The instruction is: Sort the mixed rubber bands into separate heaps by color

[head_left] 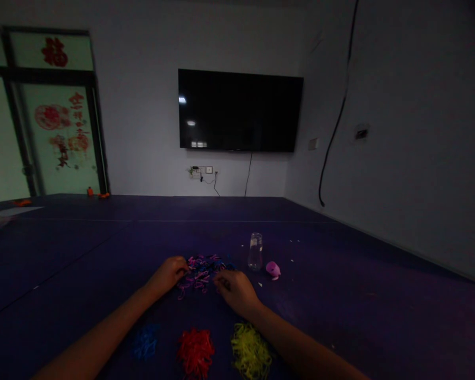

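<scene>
A loose pile of mixed pink, purple and blue bands [201,270] lies on the dark purple surface [316,311]. At its left edge is my left hand [173,273], fingers curled together at the bands; what they hold is too small to make out. My right hand [234,289] is at the pile's right side, its fingertips pinched over the bands, with any held piece hidden. Nearer to me are a small blue pile [145,342], a red pile [195,352] and a yellow pile [250,351], the last beside my right forearm.
A clear bottle [255,252] stands upright right of the mixed pile, beside a small pink object [273,269]. Small white scraps [260,284] lie around them. Beyond are a wall-mounted television [240,111], a hanging cable [334,132] and, far left, orange items [89,192].
</scene>
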{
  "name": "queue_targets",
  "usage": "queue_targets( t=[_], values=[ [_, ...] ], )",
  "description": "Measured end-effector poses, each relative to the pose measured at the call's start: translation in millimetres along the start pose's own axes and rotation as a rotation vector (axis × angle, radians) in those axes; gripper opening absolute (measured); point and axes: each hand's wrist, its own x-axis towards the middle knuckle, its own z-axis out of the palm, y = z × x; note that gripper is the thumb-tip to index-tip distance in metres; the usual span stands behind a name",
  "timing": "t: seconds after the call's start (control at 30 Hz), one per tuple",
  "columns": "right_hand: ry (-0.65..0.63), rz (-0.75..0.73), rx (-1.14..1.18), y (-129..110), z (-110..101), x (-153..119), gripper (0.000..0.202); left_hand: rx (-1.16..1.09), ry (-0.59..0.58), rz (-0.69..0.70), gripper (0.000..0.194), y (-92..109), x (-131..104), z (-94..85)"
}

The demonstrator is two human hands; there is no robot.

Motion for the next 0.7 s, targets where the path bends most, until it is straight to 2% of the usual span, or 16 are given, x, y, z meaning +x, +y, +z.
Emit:
queue_targets(
  t=[0.13,0.23,0.43,0.6,0.7],
  values=[
    [-0.007,0.007,0.002,-1,-1,0,0.017,-0.15,0.158,-0.165,0.017,-4,1,-3.5],
    [-0.018,0.011,-0.008,-2,-1,0,0.017,-0.302,0.228,-0.313,0.01,-7,2,-5.8],
    [-0.012,0.015,-0.007,-3,-2,0,0.017,-0.583,0.328,-0.51,0.018,-7,0,-6.0],
    [-0.02,0.022,-0.014,-5,-3,0,0.018,-0.804,0.315,-0.584,0.023,-6,2,-6.7],
    [-0.017,0.009,-0.012,-4,-2,0,0.018,-0.848,0.278,-0.601,0.021,-5,4,-16.0]
  ],
)
